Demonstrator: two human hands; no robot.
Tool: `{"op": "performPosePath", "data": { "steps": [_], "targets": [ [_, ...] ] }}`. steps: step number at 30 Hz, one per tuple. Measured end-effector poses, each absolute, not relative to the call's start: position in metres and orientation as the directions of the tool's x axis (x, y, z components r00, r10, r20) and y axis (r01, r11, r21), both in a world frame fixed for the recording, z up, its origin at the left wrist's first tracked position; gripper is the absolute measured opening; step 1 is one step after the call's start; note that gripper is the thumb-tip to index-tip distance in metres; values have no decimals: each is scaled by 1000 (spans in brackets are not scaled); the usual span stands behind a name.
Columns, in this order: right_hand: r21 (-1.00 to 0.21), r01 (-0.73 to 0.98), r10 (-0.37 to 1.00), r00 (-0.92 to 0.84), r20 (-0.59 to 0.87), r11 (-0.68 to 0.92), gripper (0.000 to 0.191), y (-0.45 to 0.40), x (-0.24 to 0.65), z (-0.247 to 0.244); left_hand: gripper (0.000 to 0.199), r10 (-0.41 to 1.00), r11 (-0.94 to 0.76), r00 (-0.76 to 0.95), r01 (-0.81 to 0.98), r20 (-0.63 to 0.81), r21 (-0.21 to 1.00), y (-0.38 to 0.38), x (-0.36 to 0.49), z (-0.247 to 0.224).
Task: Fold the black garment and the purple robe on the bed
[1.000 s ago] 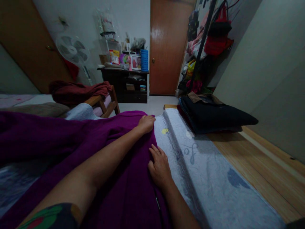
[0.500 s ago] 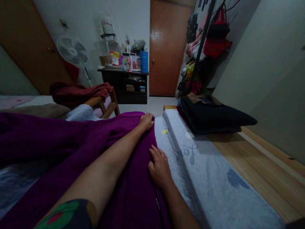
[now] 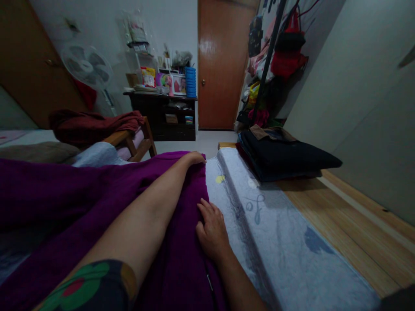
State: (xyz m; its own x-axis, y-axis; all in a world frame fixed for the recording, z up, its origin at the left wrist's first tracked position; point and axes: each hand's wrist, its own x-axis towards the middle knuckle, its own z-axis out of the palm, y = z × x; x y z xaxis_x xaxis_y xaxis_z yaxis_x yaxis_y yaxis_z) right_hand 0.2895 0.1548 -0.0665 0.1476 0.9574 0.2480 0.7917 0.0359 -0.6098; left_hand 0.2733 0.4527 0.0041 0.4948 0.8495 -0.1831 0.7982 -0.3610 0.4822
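A purple cloth garment [image 3: 184, 203] lies spread over the bed in front of me, its long folds running off to the left. At its far right corner is my left hand [image 3: 195, 158], wrist arched and fingers bent together on the cloth; the fingertips are mostly hidden. My right hand [image 3: 213, 226] rests on the garment's right edge nearer to me, palm down, with the fingers stretched out. A thin dark cord or zip with a pale tip [image 3: 209, 278] runs along the cloth below that hand.
A pale patterned bed sheet [image 3: 279, 242] reaches rightward to bare wooden boards [image 3: 327, 207]. A stack of folded dark clothes [image 3: 288, 155] sits at the far right. Beyond the left side are a wooden chair [image 3: 145, 138] with red-brown cloth [image 3: 94, 125], a fan [image 3: 86, 65] and a dark cabinet [image 3: 145, 114].
My left hand has gone from lying flat with fingers showing to an arched wrist with fingers bent down at the corner. My right hand stays on the edge. The view has shifted slightly.
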Motion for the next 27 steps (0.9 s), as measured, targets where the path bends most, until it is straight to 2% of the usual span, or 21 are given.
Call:
{"op": "performPosePath", "data": {
  "steps": [6,10,19,22,25,27],
  "targets": [
    [-617,786,957,150,250,38,59,155,289,-65,21,808,-230,511,732,-293,641,450,246,1],
    [-620,784,959,152,239,30,59,155,289,-64,12,836,-230,498,700,-231,676,455,249,-4],
    [-619,785,953,167,251,26,61,155,288,-67,21,913,-385,394,755,103,530,444,273,-39],
    [-611,792,952,167,256,25,61,156,289,-67,24,914,-402,371,787,161,468,430,274,-51],
    [-614,789,955,168,245,19,60,155,289,-67,37,913,-403,342,836,220,371,424,274,-50],
    [-619,785,956,170,238,15,60,155,289,-66,47,924,-379,331,852,189,362,426,272,-41]
  ]
}}
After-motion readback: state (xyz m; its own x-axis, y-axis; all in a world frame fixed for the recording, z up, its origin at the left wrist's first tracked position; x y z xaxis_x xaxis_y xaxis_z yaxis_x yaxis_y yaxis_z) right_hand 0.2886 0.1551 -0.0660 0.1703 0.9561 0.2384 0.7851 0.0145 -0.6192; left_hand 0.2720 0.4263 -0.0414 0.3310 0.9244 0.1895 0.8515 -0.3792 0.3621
